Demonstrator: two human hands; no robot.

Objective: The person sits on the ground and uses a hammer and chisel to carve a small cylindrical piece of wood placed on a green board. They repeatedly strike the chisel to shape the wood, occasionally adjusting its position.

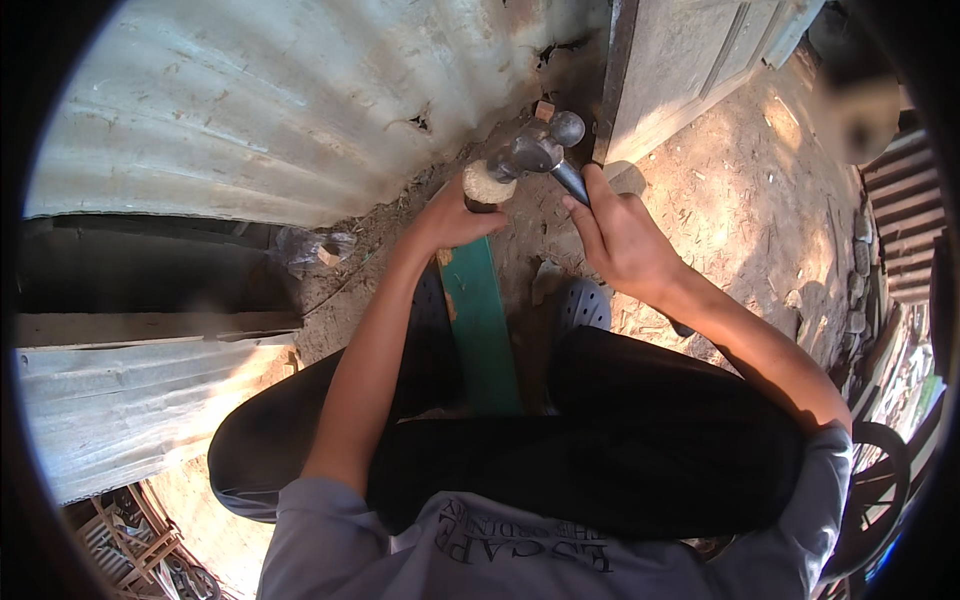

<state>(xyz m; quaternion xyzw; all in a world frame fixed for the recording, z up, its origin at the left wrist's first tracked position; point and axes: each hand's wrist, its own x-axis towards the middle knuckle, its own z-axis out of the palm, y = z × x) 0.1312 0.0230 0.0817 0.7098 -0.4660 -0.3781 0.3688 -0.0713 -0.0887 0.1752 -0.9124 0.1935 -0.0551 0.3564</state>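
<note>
Left fingers [480, 229] grip a pale-topped tool [488, 188], right fingers [587, 229] a hammer [537, 153], open ground [700, 200] edging the board [482, 320]

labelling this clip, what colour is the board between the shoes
The board is green with small tan patches, seen best in the head view.

At 12 o'clock we see a hammer [540, 152] with a smooth, dully shining metal head, and a round-topped piece [488, 186], pale, rough and grainy. At the centre, our wooden board [478, 300] wears green paint, chipped along one edge. Toward 11 lies a corrugated metal sheet [270, 110], stained and matt; at 2, rough, dusty earth [725, 205]; at 6, our matt cloth trousers [600, 465].
</note>
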